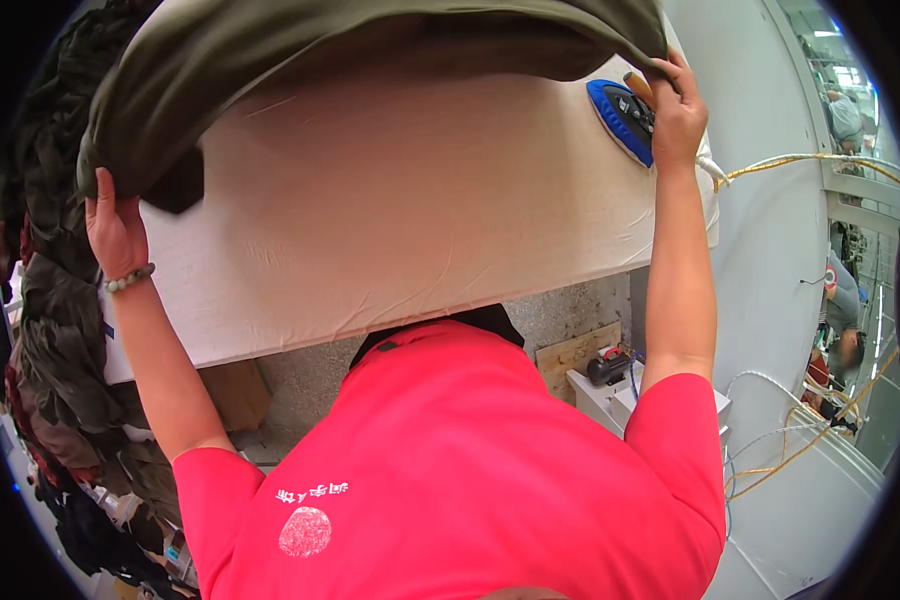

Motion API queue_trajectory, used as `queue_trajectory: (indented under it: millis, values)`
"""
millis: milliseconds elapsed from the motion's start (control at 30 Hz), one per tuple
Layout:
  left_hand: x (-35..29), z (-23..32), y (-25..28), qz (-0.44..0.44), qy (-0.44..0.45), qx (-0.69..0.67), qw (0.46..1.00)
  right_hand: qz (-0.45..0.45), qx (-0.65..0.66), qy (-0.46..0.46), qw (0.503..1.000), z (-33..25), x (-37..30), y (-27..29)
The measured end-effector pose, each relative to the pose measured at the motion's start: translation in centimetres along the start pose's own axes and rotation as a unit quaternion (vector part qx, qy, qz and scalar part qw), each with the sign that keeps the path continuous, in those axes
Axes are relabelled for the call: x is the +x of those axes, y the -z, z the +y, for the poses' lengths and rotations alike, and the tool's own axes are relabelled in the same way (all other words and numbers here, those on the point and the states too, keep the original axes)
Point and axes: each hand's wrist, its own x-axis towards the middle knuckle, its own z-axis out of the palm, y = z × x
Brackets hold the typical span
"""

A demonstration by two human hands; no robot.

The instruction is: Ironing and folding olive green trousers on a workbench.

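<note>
Olive garment (370, 50) is held stretched above the cloth-covered bench (390, 210), long axis side to side; left hand (115, 225) and right hand (678, 110) fingers clamped on opposite ends, iron (625, 115) beside right.

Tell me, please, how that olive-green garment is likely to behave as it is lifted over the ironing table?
Probably floppy: the olive-green garment sags in a curve between the left hand and right hand. Likely light, as fingertip grips hold it. It may drape onto the blue iron.
</note>
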Motion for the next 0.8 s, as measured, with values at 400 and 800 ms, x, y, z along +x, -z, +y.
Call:
queue_trajectory:
  millis: [400, 800]
  values:
    - [-13.0, -13.2, 4.6, 0.119, 0.318, 0.211, 0.917, -0.169, 0.019, -0.429, 0.887, 9.0, -9.3, 3.0]
    - [-16.2, -12.6, 4.3, 0.136, 0.341, 0.298, 0.881, -0.224, -0.1, -0.475, 0.845, 9.5, -9.7, 4.6]
